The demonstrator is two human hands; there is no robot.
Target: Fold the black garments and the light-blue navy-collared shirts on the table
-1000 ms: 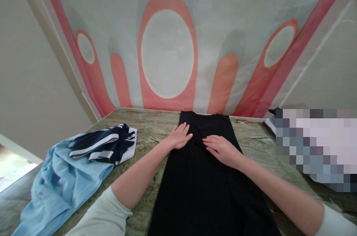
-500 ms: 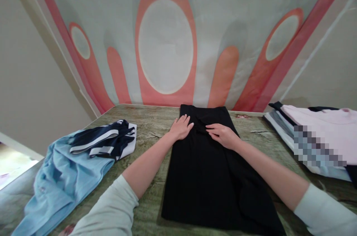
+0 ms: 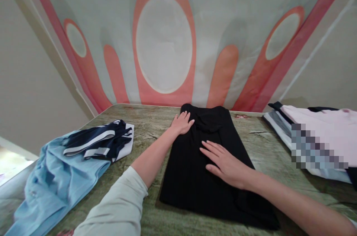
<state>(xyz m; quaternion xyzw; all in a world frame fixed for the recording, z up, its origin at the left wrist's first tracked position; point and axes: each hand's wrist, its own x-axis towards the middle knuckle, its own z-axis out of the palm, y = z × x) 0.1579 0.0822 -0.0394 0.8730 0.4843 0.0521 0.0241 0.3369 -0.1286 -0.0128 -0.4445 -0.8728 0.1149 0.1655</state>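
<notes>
A black skirt-like garment (image 3: 192,176) lies spread on the wood-patterned table, its narrower end at the far edge and its wider hem toward me. Some wrinkles bunch near its upper part. My left hand (image 3: 182,122) rests flat on the upper left edge of the cloth, fingers spread. Over the middle of the garment is my right hand (image 3: 224,163), open with its fingers extended; whether the whole palm touches the fabric I cannot tell. Neither hand grips anything.
At the left lies a light blue garment (image 3: 61,180) with a navy, white-striped garment (image 3: 97,141) on top. A stack of folded clothes with a pink top (image 3: 320,128) sits at the right. Behind the wood-patterned table (image 3: 150,124) rises a patterned backdrop (image 3: 164,96).
My right hand has slid toward me, from the upper part of the black garment to its middle, and its fingers have spread. The left hand stays nearly in place.
</notes>
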